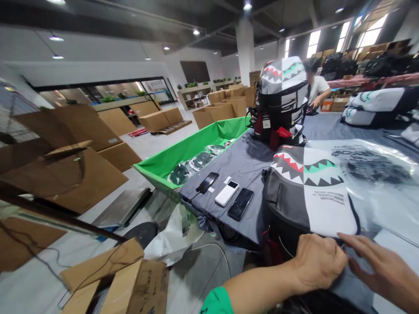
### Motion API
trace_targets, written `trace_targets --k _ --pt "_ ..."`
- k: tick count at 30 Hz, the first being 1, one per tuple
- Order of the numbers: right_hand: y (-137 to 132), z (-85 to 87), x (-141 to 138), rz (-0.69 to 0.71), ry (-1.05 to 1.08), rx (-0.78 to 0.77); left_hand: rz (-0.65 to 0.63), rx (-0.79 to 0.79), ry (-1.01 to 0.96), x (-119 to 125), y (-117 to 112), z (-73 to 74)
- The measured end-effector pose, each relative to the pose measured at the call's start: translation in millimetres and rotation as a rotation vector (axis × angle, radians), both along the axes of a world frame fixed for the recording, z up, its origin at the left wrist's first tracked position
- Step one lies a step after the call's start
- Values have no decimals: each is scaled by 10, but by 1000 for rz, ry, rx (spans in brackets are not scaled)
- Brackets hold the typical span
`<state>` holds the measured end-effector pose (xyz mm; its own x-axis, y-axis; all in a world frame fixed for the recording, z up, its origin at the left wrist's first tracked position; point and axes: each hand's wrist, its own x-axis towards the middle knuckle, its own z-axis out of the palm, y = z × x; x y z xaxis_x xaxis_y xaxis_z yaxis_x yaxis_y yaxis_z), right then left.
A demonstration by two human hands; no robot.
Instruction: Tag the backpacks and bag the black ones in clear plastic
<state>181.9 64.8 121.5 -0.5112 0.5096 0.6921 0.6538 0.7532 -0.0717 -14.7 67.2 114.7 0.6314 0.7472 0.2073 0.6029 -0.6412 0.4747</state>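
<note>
A backpack (294, 192) in grey, white and black lies on the cloth-covered table, a red and green shark-mouth print on its front. My left hand (321, 259) is closed in a fist against the backpack's near edge; what its fingers grip is hidden. Beside it, my right hand (381, 268) has its fingers stretched out, the fingertips at the near right corner of the backpack. Under the backpack's right side, a clear plastic bag (386, 192) with dark printing is spread out.
Several stacked backpacks (281, 96) stand beyond. Left of my work lie a white power bank (227, 193), a black phone (241, 204) and another phone (207, 182). A green-lined bin (160, 159) adjoins the table (229, 161). A co-worker (317, 89) is behind the stack. Cardboard boxes (131, 283) stand on the floor.
</note>
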Motion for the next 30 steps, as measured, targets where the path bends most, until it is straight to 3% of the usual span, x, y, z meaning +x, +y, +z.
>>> trace_targets --k 3,5,9,12,14,16,20,23,25,27,30 --pt "-340 -434 70 -118 154 -75 -251 337 136 130 -113 28" --pt "-478 -609 -47 -203 335 -119 -291 458 101 150 -136 81" --pt "-702 -666 -264 -438 704 -284 -187 570 175 38 77 138" --pt "-714 -607 -166 -686 919 -374 -242 627 333 -62 206 56" --pt "-540 -556 13 -818 977 -392 -288 661 356 -120 157 -19" --pt "-195 -495 204 -853 1003 -398 -289 693 337 -166 40 -67" --pt "693 -394 425 -759 1024 -475 -298 729 266 -148 -37 -41" --pt "971 -434 408 -748 994 -515 -220 754 196 -47 127 16" --pt "793 -551 302 -764 977 -504 -148 779 118 -18 205 12" --pt "389 -744 132 -757 953 -488 -141 767 38 -43 177 -50" --pt "-259 -1116 -152 -674 836 -483 -145 624 25 -85 1 -212"
